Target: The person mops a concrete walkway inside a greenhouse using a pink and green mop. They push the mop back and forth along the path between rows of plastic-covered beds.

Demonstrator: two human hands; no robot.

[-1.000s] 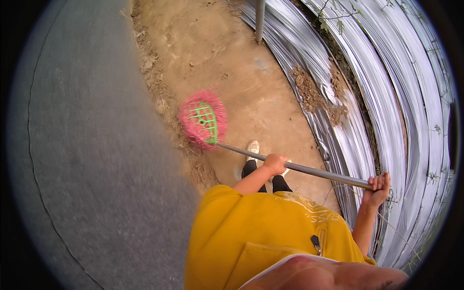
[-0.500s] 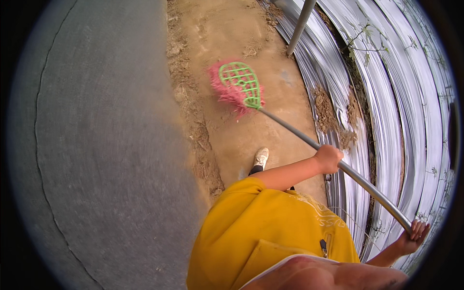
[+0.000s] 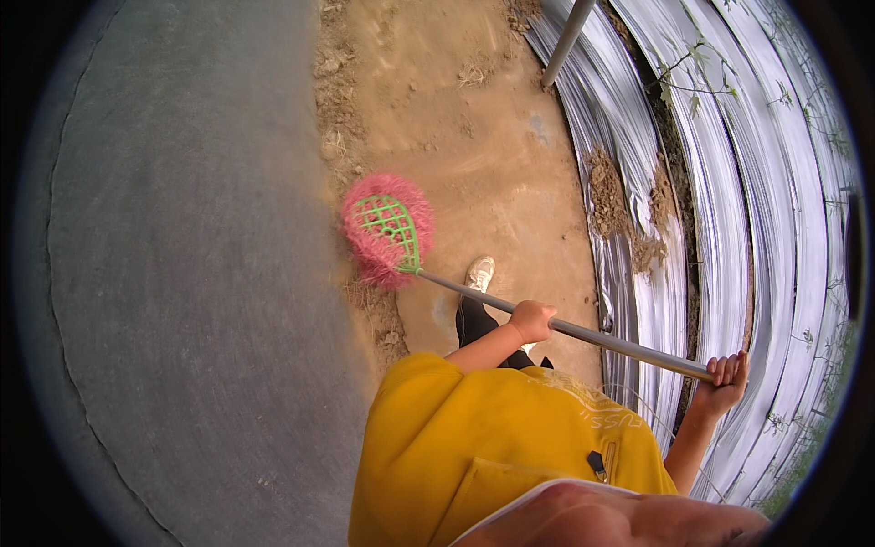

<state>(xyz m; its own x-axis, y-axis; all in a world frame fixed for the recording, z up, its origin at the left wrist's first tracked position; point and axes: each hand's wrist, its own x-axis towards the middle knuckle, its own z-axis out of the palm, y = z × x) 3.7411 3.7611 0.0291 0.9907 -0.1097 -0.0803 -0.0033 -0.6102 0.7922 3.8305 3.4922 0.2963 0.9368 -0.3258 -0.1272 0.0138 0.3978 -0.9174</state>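
Observation:
Both hands grip the grey metal pole (image 3: pixel 620 344) of a long-handled duster. My left hand (image 3: pixel 532 322) is closed round it at mid-length, in front of my body. Near the pole's end at the right, my right hand (image 3: pixel 723 381) wraps its fingers over it. The duster's head (image 3: pixel 386 228) is at the pole's far left end: a green plastic grid ringed by fluffy pink bristles. It is held above the seam between the soil and the grey surface; whether it touches anything I cannot tell.
A broad grey surface (image 3: pixel 191 273) fills the left, with a crack near the rim. Brown bare soil (image 3: pixel 501 201) runs up the middle, where my white shoe (image 3: pixel 479 273) stands. Silvery sheeting (image 3: pixel 729 210) with small green plants covers the right. A metal post (image 3: pixel 569 41) rises at the top.
The duster's head has swung left and nearer to me, toward the grey surface. My left hand has moved left and down a little; my right hand has moved left and up.

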